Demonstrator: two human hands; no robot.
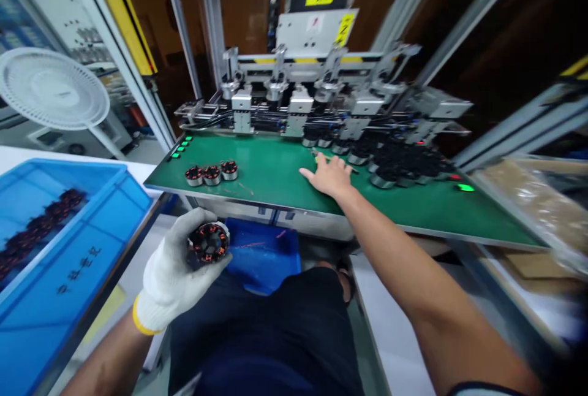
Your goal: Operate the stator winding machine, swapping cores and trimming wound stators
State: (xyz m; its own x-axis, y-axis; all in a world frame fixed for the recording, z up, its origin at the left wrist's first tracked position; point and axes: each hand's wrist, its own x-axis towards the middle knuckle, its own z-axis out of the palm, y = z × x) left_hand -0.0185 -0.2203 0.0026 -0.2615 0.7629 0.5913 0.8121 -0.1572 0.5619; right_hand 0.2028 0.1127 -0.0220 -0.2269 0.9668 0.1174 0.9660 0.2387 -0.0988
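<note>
My left hand (177,267), in a white glove with a yellow cuff, grips a motor stator (210,243) with copper windings. It is held over my lap, in front of the bench's near edge, its round face turned up towards me. My bare right hand (331,174) is stretched out over the green bench top (271,166) with its fingers apart. Beneath those fingers lies a thin tool with some yellow (316,154), mostly hidden, so its kind is unclear. Three more stators (211,175) stand in a row at the bench's left, beside loose wire bits.
Dark stators with black tops (399,160) crowd the bench's right side. Behind them is a machine with several clamp stations (301,105). A blue crate (105,200) holding stators is at left, near a white fan (55,89). A blue bin (264,261) sits below the bench.
</note>
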